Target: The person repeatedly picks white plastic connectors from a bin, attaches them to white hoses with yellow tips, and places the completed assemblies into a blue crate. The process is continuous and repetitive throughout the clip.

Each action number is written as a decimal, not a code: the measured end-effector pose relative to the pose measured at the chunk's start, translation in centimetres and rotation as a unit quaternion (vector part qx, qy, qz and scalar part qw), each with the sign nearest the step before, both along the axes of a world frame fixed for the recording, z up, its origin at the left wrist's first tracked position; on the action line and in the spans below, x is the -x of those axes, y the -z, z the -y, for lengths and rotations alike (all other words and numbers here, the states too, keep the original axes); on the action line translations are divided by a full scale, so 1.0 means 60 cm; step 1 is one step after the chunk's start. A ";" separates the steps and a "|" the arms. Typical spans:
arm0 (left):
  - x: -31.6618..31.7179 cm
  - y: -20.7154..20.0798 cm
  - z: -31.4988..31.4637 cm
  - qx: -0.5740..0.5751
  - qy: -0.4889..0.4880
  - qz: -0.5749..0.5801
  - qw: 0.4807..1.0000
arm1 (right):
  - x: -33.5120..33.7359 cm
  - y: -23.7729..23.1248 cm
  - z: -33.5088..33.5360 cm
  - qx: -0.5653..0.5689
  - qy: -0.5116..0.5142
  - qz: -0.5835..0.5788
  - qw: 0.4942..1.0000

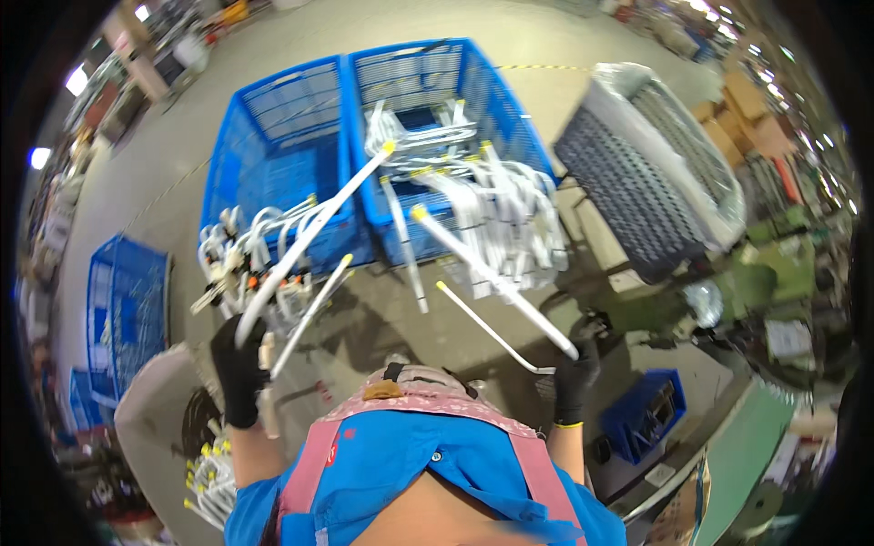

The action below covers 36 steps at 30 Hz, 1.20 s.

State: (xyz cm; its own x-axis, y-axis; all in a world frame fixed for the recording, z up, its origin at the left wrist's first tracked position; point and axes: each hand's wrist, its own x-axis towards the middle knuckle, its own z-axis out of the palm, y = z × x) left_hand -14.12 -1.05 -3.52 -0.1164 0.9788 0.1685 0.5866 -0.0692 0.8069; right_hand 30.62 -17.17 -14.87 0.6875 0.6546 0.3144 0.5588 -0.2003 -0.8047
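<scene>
My left hand, in a black glove, is closed around a long white tube with a yellow cap at its far end. A second, shorter-looking white tube, also yellow-capped, comes from the same hand. On the right, my black-gloved right hand grips another white tube, slanting up and left to a yellow tip. Beside it a thinner white tube runs to that hand and bends near it. My fingers are partly hidden by the gloves' darkness and blur.
Ahead stand two blue crates: the left crate has bent white tubes over its near edge, the right crate holds bundles. A lined grey basket is at right. A blue bin and yellow-capped tubes lie nearer.
</scene>
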 end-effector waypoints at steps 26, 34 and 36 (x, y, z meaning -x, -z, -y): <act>-0.714 -0.035 0.048 0.212 0.781 0.043 0.586 | -0.144 -0.082 0.499 0.071 0.280 0.113 0.951; -0.949 0.025 -0.015 0.210 0.895 0.032 0.392 | -0.178 -0.082 0.385 0.250 0.230 0.305 0.890; -1.003 0.027 -0.048 0.194 0.909 0.033 0.367 | -0.208 -0.088 0.353 0.262 0.194 0.276 0.904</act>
State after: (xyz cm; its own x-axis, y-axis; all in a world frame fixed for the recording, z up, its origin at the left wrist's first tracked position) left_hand 46.06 1.82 -5.15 0.7970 -0.6032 0.0315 -0.1668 -0.1696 0.9713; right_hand 43.10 -38.32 -9.58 0.7301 0.5561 0.3972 0.6524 -0.7402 -0.1629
